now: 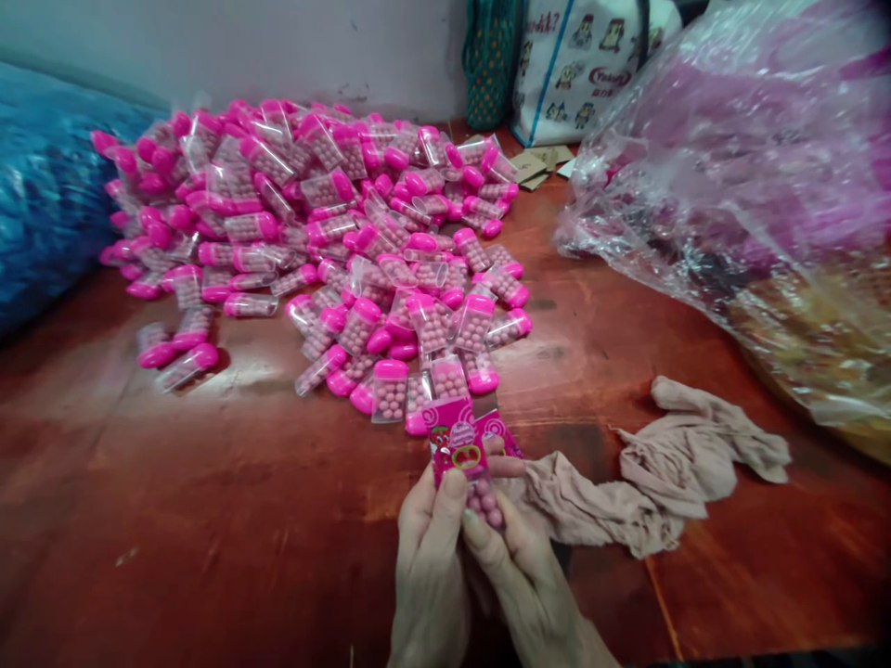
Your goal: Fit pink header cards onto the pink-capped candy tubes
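Observation:
In the head view, my left hand (430,547) is closed, its thumb pressing the lower edge of a pink printed label (456,436). My right hand (519,566) grips a clear candy container (485,504) of pink balls, thumb on its near end. The label overlaps the container's far part, so whether it is stuck on cannot be told. Just behind my right fingers lies more pink printed label material (502,432), partly hidden. Beyond my hands a large pile of similar candy containers (334,213) with bright pink caps spreads over the reddish table (278,520).
A crumpled beige cloth (605,506) lies right of my hands. Behind it bulges a big clear plastic bag (738,204) with pink contents. A blue bag (56,195) stands at left. Cardboard pieces (535,167) and a printed white bag (577,70) are by the wall.

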{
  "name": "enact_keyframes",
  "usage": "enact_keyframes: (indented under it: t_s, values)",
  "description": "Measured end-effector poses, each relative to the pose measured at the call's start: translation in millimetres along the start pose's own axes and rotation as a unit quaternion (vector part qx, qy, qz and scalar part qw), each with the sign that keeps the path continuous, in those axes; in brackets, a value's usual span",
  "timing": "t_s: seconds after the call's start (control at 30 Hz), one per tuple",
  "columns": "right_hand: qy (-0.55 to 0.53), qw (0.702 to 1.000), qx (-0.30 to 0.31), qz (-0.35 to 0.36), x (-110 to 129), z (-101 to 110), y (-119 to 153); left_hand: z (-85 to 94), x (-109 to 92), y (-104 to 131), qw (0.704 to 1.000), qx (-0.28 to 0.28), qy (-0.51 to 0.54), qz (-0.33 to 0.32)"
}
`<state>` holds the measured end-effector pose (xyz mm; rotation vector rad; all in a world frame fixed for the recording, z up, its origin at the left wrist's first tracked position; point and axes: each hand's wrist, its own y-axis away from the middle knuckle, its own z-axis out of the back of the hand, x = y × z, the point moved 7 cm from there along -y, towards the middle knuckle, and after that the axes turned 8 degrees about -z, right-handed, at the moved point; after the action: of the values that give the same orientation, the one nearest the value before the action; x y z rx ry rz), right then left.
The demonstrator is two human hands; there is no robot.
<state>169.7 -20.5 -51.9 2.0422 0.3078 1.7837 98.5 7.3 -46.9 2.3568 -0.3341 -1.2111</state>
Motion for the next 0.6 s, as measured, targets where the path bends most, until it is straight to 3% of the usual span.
enact_keyframes:
  t_s: [0.2, 0.33, 0.47, 0.53, 0.6]
  values:
    - [-0.080, 0.995, 0.010, -0.052, -1, -6, 0, 4.1, -4, -3, 1.000, 0.000, 0.022, 0.014]
    - [-0.084, 0.995, -0.047, -0.037, -3, -1, 6, 4.3, -3, -1, 1.000, 0.004, -0.012, -0.013]
    - [-0.077, 0.993, -0.093, -0.001, 5, 3, 10, 16.4, 2, 6, 0.994, -0.069, -0.083, -0.019]
    - [-0.075, 0.994, -0.072, 0.019, 12, 1, 6, 17.6, 2, 9, 0.992, -0.072, -0.098, -0.015]
    - [-0.089, 0.995, -0.031, 0.022, 15, -4, 1, 11.6, 1, 8, 0.996, -0.029, -0.084, -0.007]
